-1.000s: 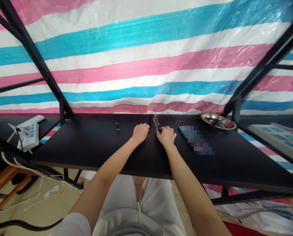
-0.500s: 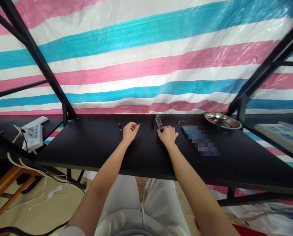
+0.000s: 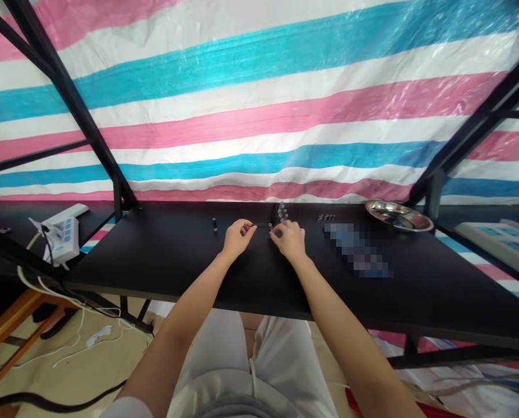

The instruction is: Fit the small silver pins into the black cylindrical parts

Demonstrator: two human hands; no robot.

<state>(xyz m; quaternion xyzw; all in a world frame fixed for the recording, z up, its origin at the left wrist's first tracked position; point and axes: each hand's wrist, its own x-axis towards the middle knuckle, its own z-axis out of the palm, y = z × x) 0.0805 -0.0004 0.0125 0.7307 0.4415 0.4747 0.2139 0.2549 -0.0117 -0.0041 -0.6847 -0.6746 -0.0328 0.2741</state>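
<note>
Both my hands rest on the black table [image 3: 176, 255] near its far middle. My left hand [image 3: 237, 238] pinches one end of a thin dark rod [image 3: 260, 225] that points right. My right hand [image 3: 288, 238] is closed in a pinch on a small clear-tipped piece [image 3: 271, 227] right at the rod's other end. Just behind my right hand stands a row of several small clear-topped pieces [image 3: 281, 213]. A single small dark cylinder [image 3: 215, 223] stands alone to the left of my left hand.
A few tiny dark parts [image 3: 324, 217] lie right of the row, beside a blurred flat object [image 3: 357, 249]. A round metal dish [image 3: 399, 215] sits far right. A white power strip [image 3: 61, 235] with cables lies on the left shelf. Black frame bars rise on both sides.
My left hand went left, picked up the thin rod and came back toward the middle. My right hand shifted left from the row with a small piece, meeting the rod's end.
</note>
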